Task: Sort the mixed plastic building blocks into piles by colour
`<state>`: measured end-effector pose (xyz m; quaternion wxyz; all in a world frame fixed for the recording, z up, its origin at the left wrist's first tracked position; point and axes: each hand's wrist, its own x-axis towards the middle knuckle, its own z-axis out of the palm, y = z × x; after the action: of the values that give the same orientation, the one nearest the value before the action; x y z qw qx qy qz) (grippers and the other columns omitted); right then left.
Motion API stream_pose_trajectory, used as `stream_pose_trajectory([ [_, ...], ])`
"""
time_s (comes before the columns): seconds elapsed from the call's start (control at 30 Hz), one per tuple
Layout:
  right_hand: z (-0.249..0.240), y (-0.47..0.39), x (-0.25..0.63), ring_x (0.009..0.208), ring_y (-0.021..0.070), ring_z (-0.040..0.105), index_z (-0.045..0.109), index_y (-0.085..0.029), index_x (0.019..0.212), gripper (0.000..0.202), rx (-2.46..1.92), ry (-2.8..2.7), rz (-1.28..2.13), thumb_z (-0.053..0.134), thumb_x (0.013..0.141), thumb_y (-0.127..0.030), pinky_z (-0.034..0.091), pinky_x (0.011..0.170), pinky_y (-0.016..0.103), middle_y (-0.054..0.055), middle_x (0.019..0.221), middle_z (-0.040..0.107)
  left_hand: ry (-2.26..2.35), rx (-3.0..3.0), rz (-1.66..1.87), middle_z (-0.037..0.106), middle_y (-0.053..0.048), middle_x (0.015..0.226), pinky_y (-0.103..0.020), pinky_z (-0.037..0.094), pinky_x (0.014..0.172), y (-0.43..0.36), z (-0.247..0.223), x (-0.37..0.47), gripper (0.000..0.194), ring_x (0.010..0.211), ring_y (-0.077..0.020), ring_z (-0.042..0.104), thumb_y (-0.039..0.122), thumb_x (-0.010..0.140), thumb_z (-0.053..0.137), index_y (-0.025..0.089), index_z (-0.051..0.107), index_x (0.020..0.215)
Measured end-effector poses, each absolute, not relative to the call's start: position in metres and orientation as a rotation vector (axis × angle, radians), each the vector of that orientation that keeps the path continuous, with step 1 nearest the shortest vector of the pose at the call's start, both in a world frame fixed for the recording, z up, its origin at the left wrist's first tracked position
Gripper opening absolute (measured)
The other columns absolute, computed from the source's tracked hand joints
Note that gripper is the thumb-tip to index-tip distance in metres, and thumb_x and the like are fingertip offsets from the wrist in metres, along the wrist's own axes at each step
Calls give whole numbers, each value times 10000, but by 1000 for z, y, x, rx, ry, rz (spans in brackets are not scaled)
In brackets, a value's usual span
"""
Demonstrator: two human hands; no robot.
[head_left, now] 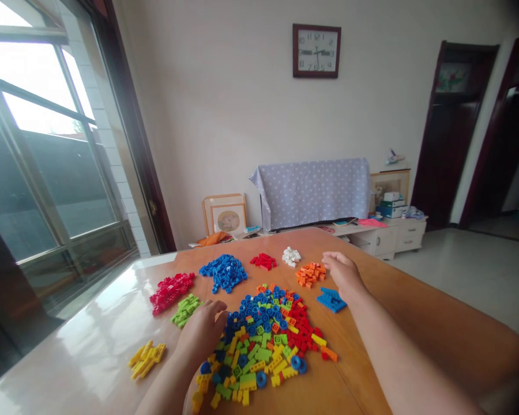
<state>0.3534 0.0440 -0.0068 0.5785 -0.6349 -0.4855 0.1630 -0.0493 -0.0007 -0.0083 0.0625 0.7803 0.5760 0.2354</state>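
Observation:
My left hand (205, 327) hovers at the left edge of a mixed pile of toy building bricks (263, 351), beside a small heap of lime green bricks (185, 310). Its thumb and forefinger are apart, and nothing shows between them. On the far right, my right hand (343, 271) is beside a heap of orange bricks (310, 275), its fingers bent and drawn together; whatever they may hold is hidden. Below that hand lie some light blue bricks (331, 300). Blue wheel-like pieces and red, yellow, green and orange bricks make up the mixed pile.
Around the wooden table (398, 288) are sorted heaps: dark pink (172, 292), blue (224, 272), red (263, 261), white (291, 256) and yellow bricks (147, 359). Behind stands a low cabinet (384, 239) with a cloth-covered object (315, 193). A glass door (60, 144) is at left.

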Motion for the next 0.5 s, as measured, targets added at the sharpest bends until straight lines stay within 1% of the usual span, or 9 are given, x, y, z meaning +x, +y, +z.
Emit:
stream_pose_trajectory([
  [0.1,-9,40,357,975,207,672,684,-178,1097,379,-1540,-1219,385,482,857,-391,518,805,275,100,1097,728,1736,2353,734,708,-81,1067,-271,462,779,-2,-4,-50,321,981,-226,649,398,941,437,221,689,1031],
  [0.23,-24,24,365,998,226,650,713,-202,1019,334,-1634,-1363,343,622,796,-432,482,892,319,82,1067,721,1731,2355,759,714,-75,1062,-274,463,770,-3,-1,-51,322,972,-228,655,410,937,438,223,687,1023],
  [0.3,-36,15,367,1043,241,633,720,-225,1042,355,-1682,-1513,298,668,772,-449,458,938,341,79,1127,699,1720,2365,771,716,-74,1050,-277,462,773,-2,-3,-51,316,969,-229,656,401,935,439,222,687,1014],
  [0.33,-42,12,367,1069,247,624,714,-237,1083,379,-1710,-1623,259,666,780,-458,451,955,350,82,1176,680,1714,2370,776,717,-73,1047,-280,463,778,-2,-4,-52,316,976,-231,655,400,936,439,221,687,1012],
  [0.43,-60,8,366,1147,263,599,680,-248,1192,426,-1751,-1899,128,626,828,-462,435,1002,367,104,1307,616,1702,2368,775,717,-75,1058,-288,467,801,0,-8,-52,329,1007,-237,652,407,941,428,220,687,1024],
  [0.5,-69,8,365,1151,261,603,686,-248,1189,396,-1734,-1959,80,589,862,-449,437,1011,369,105,1312,615,1695,2360,764,715,-78,1068,-292,471,811,0,-8,-52,340,1016,-239,650,411,944,421,218,686,1034],
])
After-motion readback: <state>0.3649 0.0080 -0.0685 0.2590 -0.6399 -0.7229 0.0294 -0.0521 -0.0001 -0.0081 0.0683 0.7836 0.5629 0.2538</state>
